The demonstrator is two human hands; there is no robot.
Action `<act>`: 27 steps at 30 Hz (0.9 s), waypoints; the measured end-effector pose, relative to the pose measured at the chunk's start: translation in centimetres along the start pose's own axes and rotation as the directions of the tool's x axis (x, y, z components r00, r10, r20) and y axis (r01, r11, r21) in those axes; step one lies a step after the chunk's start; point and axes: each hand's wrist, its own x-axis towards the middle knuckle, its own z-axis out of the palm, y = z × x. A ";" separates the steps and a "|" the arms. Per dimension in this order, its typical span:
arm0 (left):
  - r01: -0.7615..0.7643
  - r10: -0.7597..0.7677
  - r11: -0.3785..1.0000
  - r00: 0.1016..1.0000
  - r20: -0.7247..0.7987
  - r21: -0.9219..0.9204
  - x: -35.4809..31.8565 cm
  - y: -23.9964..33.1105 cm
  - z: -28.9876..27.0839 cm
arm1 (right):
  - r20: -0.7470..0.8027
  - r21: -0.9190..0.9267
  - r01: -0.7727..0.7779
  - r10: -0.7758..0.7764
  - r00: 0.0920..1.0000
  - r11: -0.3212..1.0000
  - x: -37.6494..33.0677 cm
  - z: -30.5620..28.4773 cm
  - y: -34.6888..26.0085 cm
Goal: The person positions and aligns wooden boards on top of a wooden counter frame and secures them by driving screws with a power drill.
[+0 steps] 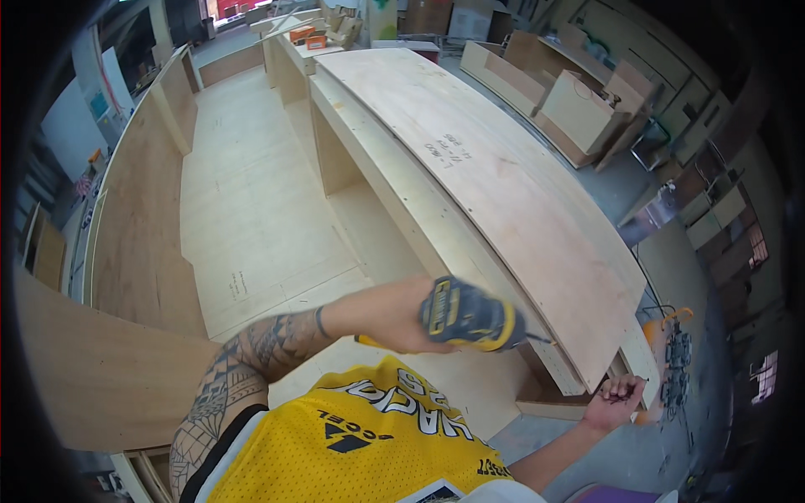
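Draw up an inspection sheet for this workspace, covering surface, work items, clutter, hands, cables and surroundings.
Surface: pale plywood panel on a long wooden cabinet frame, with handwriting on the panel's face.
Work items: black-and-yellow cordless drill, bit pointing toward the panel's near end; contact unclear.
Clutter: orange boxes at the far end; dark equipment on the right.
Hands: left hand grips the drill; right hand holds small dark pieces, probably screws, by the panel's corner.
Cables: nothing seen clearly.
Surroundings: open wooden boxes on the grey floor.
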 end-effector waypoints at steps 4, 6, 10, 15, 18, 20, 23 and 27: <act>0.302 -0.303 0.950 0.953 0.009 -0.080 -8.3 -3.3 -2.3 | 0.233 0.181 -0.256 0.211 0.949 0.950 0.0 5.4 6.4; 0.420 -0.420 0.906 0.908 0.015 -0.061 -12.2 -6.0 -2.8 | 0.302 0.212 -0.467 0.397 0.867 0.858 -1.2 9.5 10.8; 0.749 -0.732 0.656 0.661 -0.169 0.091 -19.1 -12.6 -3.0 | 0.354 0.054 -0.781 0.719 0.597 0.622 -5.1 17.5 21.4; 0.928 -0.868 0.362 0.301 -0.396 -0.088 -26.9 -19.6 -3.0 | 0.382 -0.121 -0.951 0.897 0.221 0.286 -8.8 23.8 33.8; 0.962 -0.895 0.236 0.161 -0.416 -0.134 -33.9 -24.7 -2.0 | 0.384 -0.275 -0.947 0.922 0.049 0.165 -9.8 28.2 40.0; 0.952 -0.853 0.201 0.054 -0.518 -0.232 -37.3 -26.8 -1.1 | 0.380 -0.345 -0.927 0.925 0.008 0.150 -10.0 31.1 44.4; 0.928 -0.845 0.080 -0.131 -0.519 -0.365 -41.5 -28.5 -2.4 | 0.356 -0.529 -0.839 0.931 -0.086 0.124 -10.0 35.5 51.5; 0.850 -0.836 -0.099 -0.353 -0.420 -0.517 -46.1 -29.1 -6.6 | 0.307 -0.579 -0.813 0.941 -0.141 0.067 -10.7 41.2 59.4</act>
